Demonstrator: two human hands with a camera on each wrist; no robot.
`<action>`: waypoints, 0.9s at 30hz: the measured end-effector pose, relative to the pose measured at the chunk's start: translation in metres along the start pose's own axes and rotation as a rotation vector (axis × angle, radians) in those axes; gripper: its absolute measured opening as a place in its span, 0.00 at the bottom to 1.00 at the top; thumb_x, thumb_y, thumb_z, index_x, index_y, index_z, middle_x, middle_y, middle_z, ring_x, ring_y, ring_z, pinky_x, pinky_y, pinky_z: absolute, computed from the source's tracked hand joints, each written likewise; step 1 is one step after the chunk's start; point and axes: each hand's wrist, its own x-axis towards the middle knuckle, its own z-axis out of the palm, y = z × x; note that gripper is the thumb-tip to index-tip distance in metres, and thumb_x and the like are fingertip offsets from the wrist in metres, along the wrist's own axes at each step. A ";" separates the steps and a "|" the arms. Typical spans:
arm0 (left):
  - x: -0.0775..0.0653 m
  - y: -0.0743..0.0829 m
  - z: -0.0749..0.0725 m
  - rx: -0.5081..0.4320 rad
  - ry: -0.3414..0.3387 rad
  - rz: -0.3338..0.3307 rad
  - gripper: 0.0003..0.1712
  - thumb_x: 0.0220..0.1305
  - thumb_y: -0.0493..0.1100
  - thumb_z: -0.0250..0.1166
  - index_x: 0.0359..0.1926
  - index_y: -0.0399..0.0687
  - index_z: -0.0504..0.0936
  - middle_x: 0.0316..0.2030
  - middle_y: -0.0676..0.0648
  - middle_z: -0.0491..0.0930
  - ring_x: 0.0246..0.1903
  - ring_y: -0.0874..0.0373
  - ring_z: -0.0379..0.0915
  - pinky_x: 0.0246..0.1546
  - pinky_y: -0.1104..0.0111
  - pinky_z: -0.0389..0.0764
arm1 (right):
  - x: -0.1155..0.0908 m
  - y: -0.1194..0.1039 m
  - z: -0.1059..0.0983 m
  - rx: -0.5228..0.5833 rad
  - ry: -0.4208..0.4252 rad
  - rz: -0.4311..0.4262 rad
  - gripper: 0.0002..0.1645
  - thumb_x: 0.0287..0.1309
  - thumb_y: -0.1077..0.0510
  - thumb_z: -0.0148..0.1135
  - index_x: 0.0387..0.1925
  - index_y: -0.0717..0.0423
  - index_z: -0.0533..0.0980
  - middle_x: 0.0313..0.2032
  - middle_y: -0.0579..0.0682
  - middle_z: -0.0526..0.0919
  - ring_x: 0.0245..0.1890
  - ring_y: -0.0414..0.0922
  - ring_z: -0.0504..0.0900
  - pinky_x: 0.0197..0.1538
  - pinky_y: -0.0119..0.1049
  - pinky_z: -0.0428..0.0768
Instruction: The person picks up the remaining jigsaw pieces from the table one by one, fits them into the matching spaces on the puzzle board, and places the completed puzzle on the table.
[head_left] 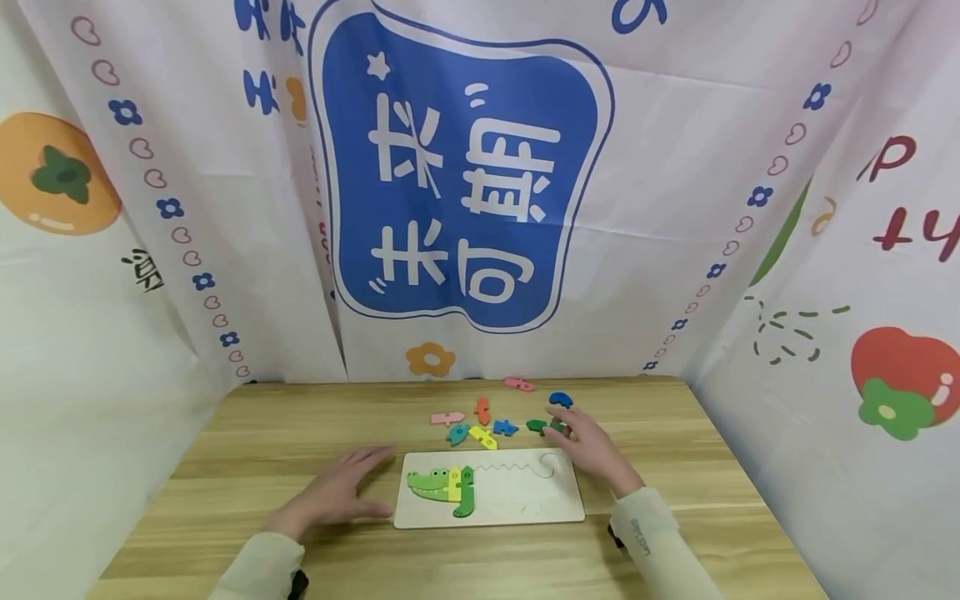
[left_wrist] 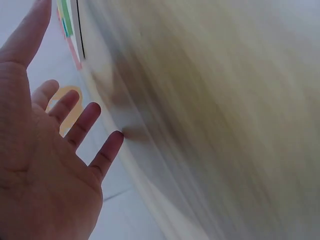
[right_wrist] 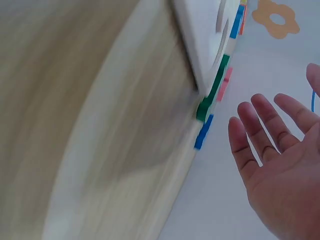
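Note:
A pale wooden puzzle board (head_left: 525, 500) lies flat on the table. On its left part sits a crocodile: a green head piece (head_left: 429, 485), a yellow piece (head_left: 454, 483) and a green leg piece (head_left: 467, 493). The board's right part shows a drawn zigzag and curled tail outline. My left hand (head_left: 337, 492) is beside the board's left edge, fingers spread, holding nothing. Past the board's upper right corner, my right hand (head_left: 588, 446) hovers over a dark green piece (head_left: 537, 426), partly hidden by the fingers. In the right wrist view, the fingers are extended, with nothing held.
Behind the board lie loose pieces: pink (head_left: 447, 418), orange (head_left: 482, 409), teal (head_left: 457, 434), yellow (head_left: 483, 437), blue (head_left: 506, 427), a farther pink one (head_left: 519, 383) and a curved blue one (head_left: 561, 400). Printed cloth (head_left: 675, 208) hangs behind the wooden table (head_left: 300, 417).

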 end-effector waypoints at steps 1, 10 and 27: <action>0.002 0.001 0.002 -0.002 -0.009 0.000 0.61 0.52 0.74 0.73 0.79 0.53 0.63 0.76 0.39 0.65 0.72 0.32 0.61 0.64 0.27 0.63 | 0.002 -0.002 0.002 0.010 -0.005 -0.003 0.32 0.76 0.45 0.58 0.74 0.53 0.71 0.53 0.51 0.81 0.45 0.43 0.76 0.47 0.43 0.77; 0.015 0.013 0.008 -0.017 -0.081 0.011 0.66 0.47 0.76 0.75 0.81 0.54 0.60 0.78 0.42 0.61 0.74 0.33 0.58 0.66 0.27 0.60 | 0.015 -0.008 0.015 0.041 -0.025 0.006 0.31 0.77 0.44 0.57 0.73 0.53 0.71 0.57 0.48 0.81 0.49 0.43 0.78 0.54 0.48 0.80; 0.019 0.016 0.009 0.020 -0.139 -0.009 0.66 0.45 0.77 0.75 0.79 0.52 0.64 0.77 0.44 0.64 0.74 0.36 0.59 0.69 0.32 0.61 | 0.031 -0.014 0.025 0.024 -0.048 0.017 0.30 0.76 0.45 0.57 0.73 0.50 0.71 0.57 0.48 0.81 0.48 0.44 0.77 0.55 0.48 0.79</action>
